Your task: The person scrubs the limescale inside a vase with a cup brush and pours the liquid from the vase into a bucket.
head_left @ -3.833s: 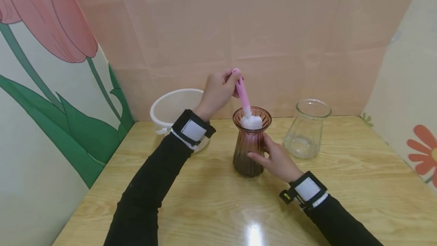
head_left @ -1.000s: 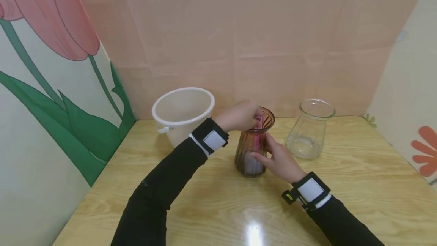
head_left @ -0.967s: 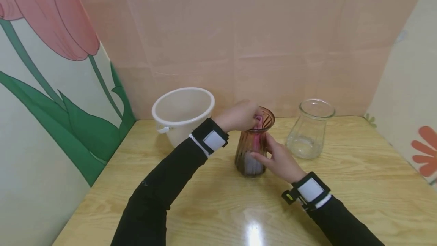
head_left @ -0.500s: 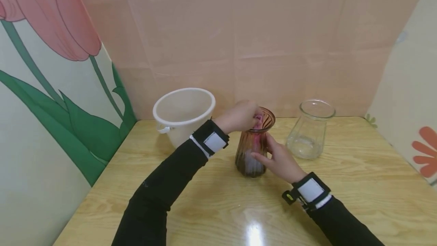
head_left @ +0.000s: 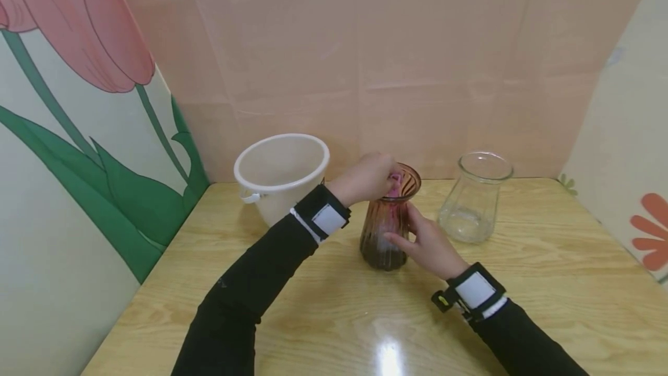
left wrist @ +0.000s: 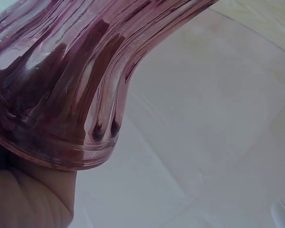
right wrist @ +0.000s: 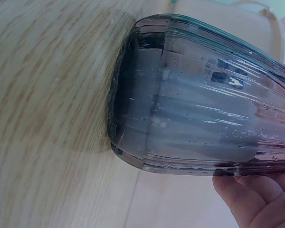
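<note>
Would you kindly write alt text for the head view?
A left hand holds a pink brush handle at the mouth of a brown glass vase that the right hand steadies; a white bucket and clear jar stand behind.

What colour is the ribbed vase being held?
Brownish-pink tinted glass vase, darker toward the base; the head view shows it best.

Left arm reaches forward in a black sleeve with a strapped wrist band, left hand [head_left: 365,177] raised, knuckles up, fingers curled down in a pinch at the tips. Right arm comes in lower from the right, same sleeve and band, right hand [head_left: 428,243] side-on with thumb up and fingers [right wrist: 249,197] curved inward in a wrap grip. The two hands sit close together, left above right, not touching.
</note>
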